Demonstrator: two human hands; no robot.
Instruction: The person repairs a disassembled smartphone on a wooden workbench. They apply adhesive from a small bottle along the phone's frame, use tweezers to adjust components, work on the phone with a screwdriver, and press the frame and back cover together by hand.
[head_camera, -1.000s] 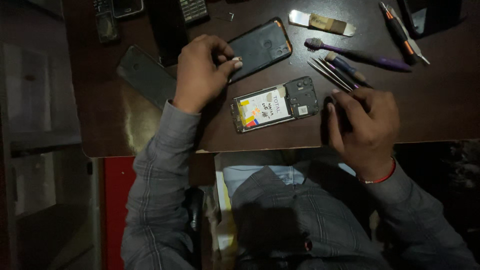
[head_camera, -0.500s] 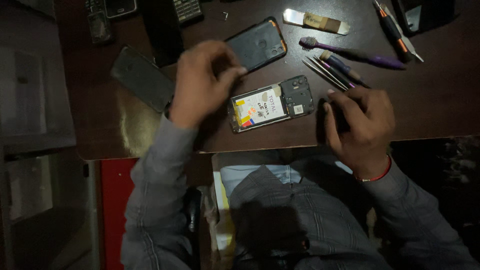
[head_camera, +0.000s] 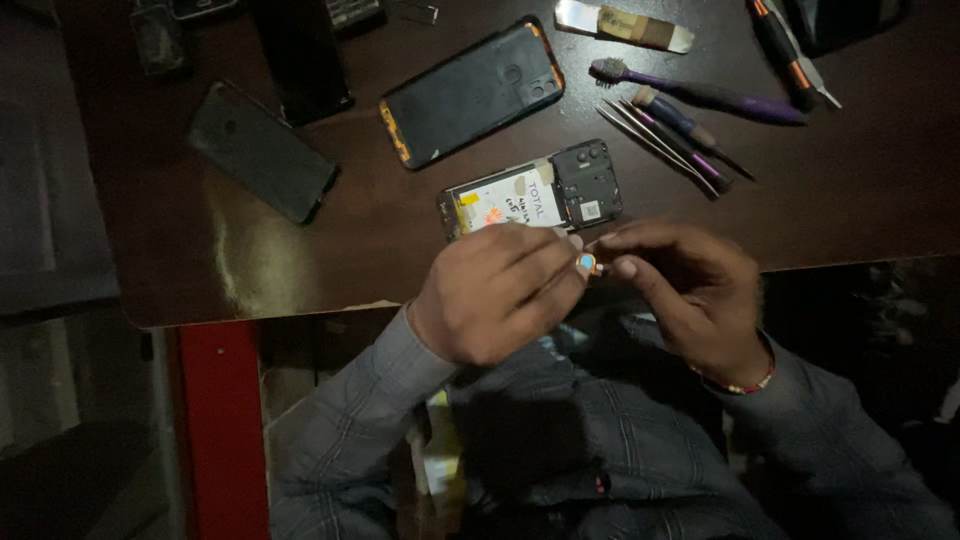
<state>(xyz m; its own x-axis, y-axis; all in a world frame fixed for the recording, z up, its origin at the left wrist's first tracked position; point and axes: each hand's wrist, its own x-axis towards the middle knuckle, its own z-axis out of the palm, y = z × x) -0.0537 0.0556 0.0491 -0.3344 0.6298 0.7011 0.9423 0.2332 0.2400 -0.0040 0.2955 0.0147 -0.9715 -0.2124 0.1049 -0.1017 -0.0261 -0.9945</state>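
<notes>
My left hand (head_camera: 495, 295) and my right hand (head_camera: 685, 290) meet over the table's front edge, just below an opened phone (head_camera: 530, 195) that lies face down with its battery and circuit board showing. Their fingertips pinch a tiny blue and orange part (head_camera: 587, 263) between them. What the part is I cannot make out. The phone's dark back cover (head_camera: 470, 90) with an orange rim lies apart, farther up the brown table (head_camera: 860, 190).
A dark phone (head_camera: 262, 150) lies at the left. To the right of the opened phone are tweezers (head_camera: 655, 145), a small screwdriver (head_camera: 690, 130), a purple brush (head_camera: 700, 95), a flat metal pry tool (head_camera: 625, 25) and an orange-handled screwdriver (head_camera: 785, 40). More devices sit along the far edge.
My left hand has left the back cover and come down to the front edge. My right hand has shifted left to meet it, and both now pinch the small part.
</notes>
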